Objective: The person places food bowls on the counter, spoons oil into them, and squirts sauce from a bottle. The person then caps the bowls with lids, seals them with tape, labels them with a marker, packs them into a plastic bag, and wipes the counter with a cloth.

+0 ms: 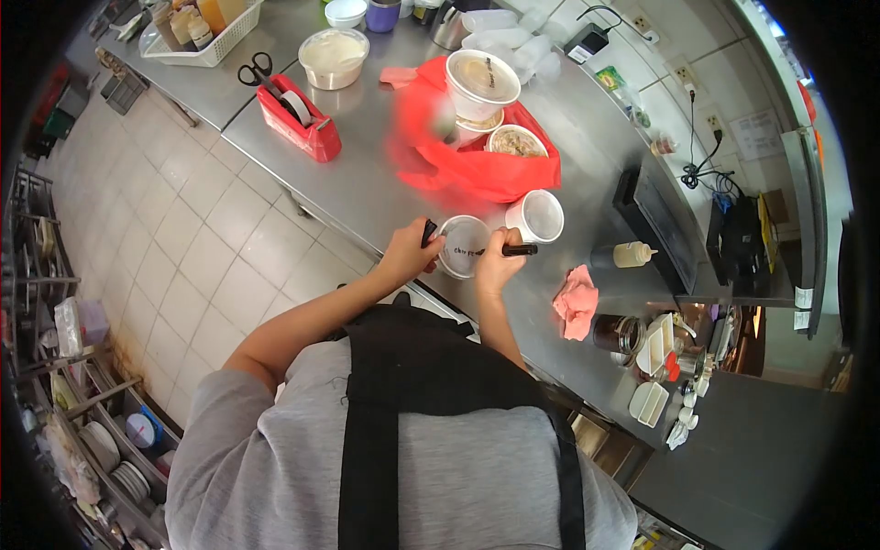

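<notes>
A round lidded tub (463, 246) stands near the counter's front edge, with dark handwriting on its lid. My right hand (496, 268) is closed around a black marker (521, 249), its tip end at the lettering. At the tub's left side, my left hand (409, 253) is closed on a short black piece that looks like the marker cap (428, 232), while its fingers rest against the tub. Just beyond my right hand is a white tub (535, 216). Behind both sits a red plastic bag (435, 165) around several tubs, one with a written lid (483, 75); the bag's left part is blurred.
A red tape dispenser (301, 121) with scissors (256, 69) is at the back left, beside a tub of white contents (334, 58). On the right lie a pink cloth (576, 302), a squeeze bottle (634, 255) and a dark jar (617, 335). The counter edge (339, 229) runs diagonally.
</notes>
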The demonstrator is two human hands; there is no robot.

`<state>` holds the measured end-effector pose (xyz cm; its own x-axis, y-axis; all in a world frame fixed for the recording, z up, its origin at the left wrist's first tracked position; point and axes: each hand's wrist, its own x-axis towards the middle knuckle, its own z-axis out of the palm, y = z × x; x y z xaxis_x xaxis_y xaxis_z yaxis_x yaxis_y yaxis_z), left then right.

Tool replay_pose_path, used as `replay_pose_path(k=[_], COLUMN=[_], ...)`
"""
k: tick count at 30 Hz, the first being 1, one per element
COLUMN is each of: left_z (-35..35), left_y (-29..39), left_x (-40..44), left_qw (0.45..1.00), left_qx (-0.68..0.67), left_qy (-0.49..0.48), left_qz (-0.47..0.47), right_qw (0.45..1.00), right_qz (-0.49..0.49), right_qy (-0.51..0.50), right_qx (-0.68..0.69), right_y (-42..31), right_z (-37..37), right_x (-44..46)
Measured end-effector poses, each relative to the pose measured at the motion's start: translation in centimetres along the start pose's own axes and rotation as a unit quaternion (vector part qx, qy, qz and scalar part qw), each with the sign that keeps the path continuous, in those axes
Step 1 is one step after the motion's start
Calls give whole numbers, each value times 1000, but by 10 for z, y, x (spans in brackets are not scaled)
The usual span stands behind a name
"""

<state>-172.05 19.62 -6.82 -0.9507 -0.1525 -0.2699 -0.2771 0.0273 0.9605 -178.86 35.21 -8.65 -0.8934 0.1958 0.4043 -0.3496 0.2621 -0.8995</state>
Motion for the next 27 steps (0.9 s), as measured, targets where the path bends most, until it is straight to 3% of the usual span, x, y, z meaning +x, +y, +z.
replay_pose_path(k=[9,12,17,22,25,27], left_z=[1,1,1,3,4,2], left_y=[-3,0,-3,-6,-4,-12], left_x=[-2,-1,-2,-2,-3,0], left_qw=[1000,1000,1000,1000,999,977], left_qx=[-18,-23,-23,-22,10,179], left_qy=[4,2,1,8,32,80], left_qz=[4,4,8,9,3,85], right_qw=[998,998,999,998,997,985], right_qz=[-17,26,22,32,57,106], right_qy=[-18,42,18,24,39,97], right_qx=[-56,49,-20,45,34,94], right_y=[-9,-10,-7,-15,-2,4], right_z=[1,3,1,3,-6,-19], right_x=[0,2,1,2,10,30])
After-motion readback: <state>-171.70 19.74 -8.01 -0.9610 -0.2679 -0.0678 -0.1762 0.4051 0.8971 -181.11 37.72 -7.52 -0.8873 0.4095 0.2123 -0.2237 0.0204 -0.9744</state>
